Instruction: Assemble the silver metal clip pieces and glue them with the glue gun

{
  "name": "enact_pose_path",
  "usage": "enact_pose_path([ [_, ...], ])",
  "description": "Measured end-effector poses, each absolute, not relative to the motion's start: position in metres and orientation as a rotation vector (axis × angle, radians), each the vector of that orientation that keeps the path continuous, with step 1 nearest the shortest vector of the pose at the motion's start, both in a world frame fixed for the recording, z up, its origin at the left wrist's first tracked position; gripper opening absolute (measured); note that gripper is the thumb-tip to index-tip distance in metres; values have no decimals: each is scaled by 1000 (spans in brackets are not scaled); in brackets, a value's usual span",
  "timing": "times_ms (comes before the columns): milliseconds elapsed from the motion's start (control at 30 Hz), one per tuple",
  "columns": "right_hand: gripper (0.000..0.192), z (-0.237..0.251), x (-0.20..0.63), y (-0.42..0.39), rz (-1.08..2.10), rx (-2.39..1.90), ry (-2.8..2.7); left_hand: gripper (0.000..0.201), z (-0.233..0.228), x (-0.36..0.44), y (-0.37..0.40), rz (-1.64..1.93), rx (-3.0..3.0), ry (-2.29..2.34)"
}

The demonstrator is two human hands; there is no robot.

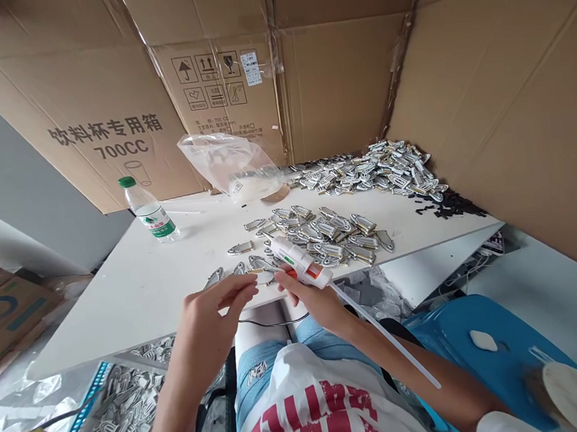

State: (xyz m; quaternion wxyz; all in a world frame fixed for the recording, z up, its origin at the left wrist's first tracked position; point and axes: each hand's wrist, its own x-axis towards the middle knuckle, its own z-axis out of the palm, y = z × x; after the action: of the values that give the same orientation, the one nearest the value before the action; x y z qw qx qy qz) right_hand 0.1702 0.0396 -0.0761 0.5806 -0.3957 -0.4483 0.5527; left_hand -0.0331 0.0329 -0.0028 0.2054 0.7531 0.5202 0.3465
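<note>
head view at a white desk [136, 287] walled in by cardboard boxes [102, 112]: the right hand [315, 299] is gripping a white glue gun [301, 264], fingers [288, 286] curled closed around its handle, a long clear glue stick [388, 332] trailing back from it over the lap. the gun's nozzle is pointing toward a small metal piece [259, 272] at the desk's near edge. the left hand [216, 309] is pinching that piece, thumb and forefinger nearly closed on it, the other fingers [238, 297] loosely bent. just beyond the hands, a loose scatter of metal pieces [326, 232] is lying on the desk, and a larger heap [371, 169] is sitting well behind it against the cardboard. a clear plastic bag [229, 164] and a green-capped water bottle [149, 213] are standing farther left. a blue stool [468, 355] is sitting to the right.
</note>
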Motion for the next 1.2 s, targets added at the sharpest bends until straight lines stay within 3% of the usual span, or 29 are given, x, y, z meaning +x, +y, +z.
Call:
enact_pose_path([
  [433, 37, -81, 171, 38, 1233, -972, -1083, 21, 5, -29, 28, 768, 2065, 1407],
  [833, 40, -80, 171, 38, 1208, -969, -1107, 22, 3, -33, 20, 164, 2241, 996],
  [1200, 41, -79, 171, 36, 1207, -973, -1108, 22, 10, -29, 23, 585, 2216, 990],
])
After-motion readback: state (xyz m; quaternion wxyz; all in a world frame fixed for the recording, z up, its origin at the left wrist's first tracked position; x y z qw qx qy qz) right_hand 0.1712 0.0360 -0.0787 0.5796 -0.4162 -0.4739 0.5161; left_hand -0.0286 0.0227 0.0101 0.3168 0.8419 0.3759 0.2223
